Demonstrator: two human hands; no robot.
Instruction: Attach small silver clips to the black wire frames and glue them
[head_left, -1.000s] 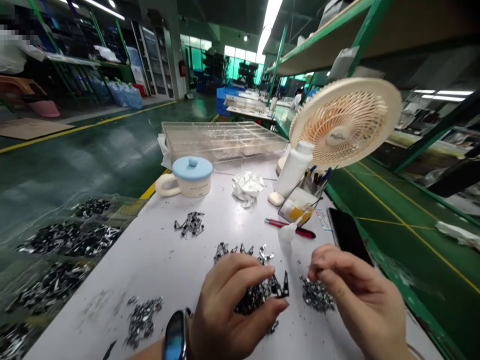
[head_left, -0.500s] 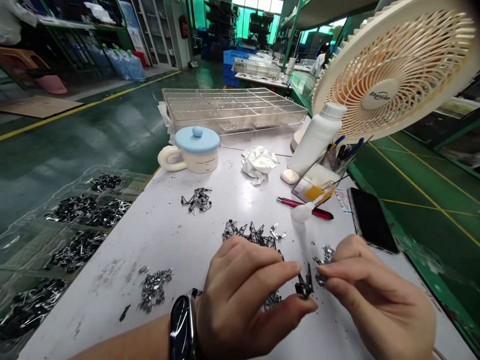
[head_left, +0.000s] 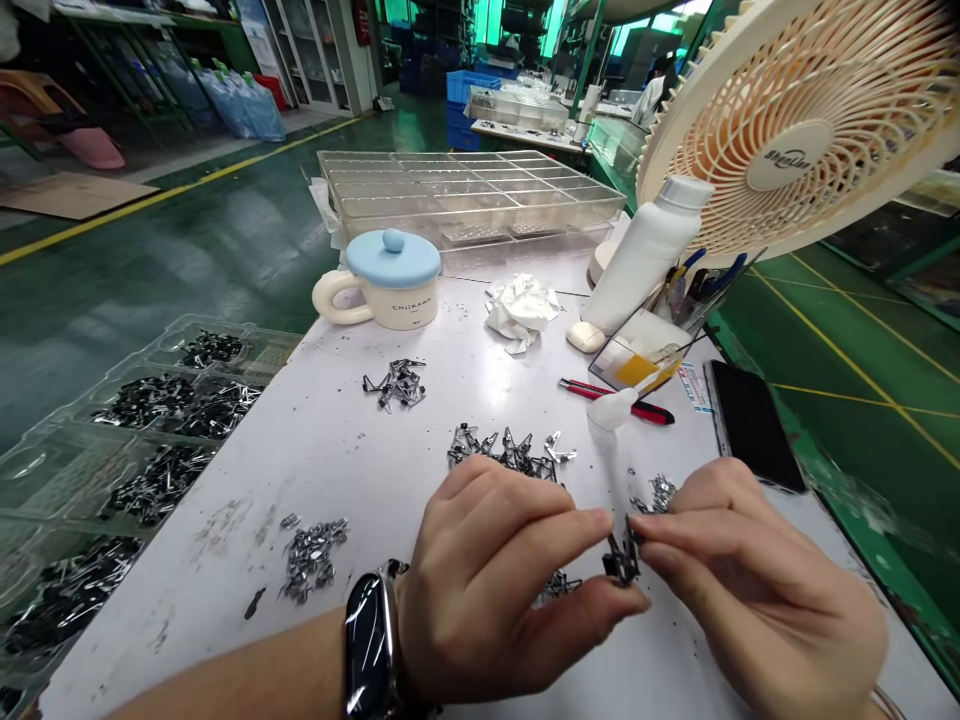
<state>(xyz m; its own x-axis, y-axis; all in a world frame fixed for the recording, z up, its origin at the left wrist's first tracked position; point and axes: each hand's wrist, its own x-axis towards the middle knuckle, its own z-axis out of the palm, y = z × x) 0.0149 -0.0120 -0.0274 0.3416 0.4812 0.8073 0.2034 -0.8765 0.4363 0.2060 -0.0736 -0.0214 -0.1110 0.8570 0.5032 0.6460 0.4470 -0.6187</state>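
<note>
**Q:** What have you got there?

**A:** A small black clip (head_left: 622,556), low in the middle of my view, just above the bench (head_left: 352,470). My left hand (head_left: 495,590) pinches it between thumb and forefinger. My right hand (head_left: 757,590) is closed on its other side with the fingertips, so both hands meet on that one piece.

**Q:** What lies right around it?

**A:** A dark heap of parts (head_left: 559,584) peeks out from under my left fingers. Just past my right knuckles sits a little shiny heap (head_left: 658,492). Beyond my left hand is a wider scatter of pieces (head_left: 510,450). A smaller cluster (head_left: 396,382) lies toward the lidded mug (head_left: 390,290), and a silvery pile (head_left: 313,558) lies off to my left, near my watch (head_left: 367,640).

**Q:** And further out?

**A:** A red pen (head_left: 615,400) and a dark phone (head_left: 754,425) lie to the right. Behind them are a crumpled tissue (head_left: 521,305), a white bottle (head_left: 645,255) and a fan (head_left: 802,130). A clear compartment tray (head_left: 465,195) stands at the far end. Off the bench's left edge, clear side trays (head_left: 150,430) hold dark metal parts.
</note>
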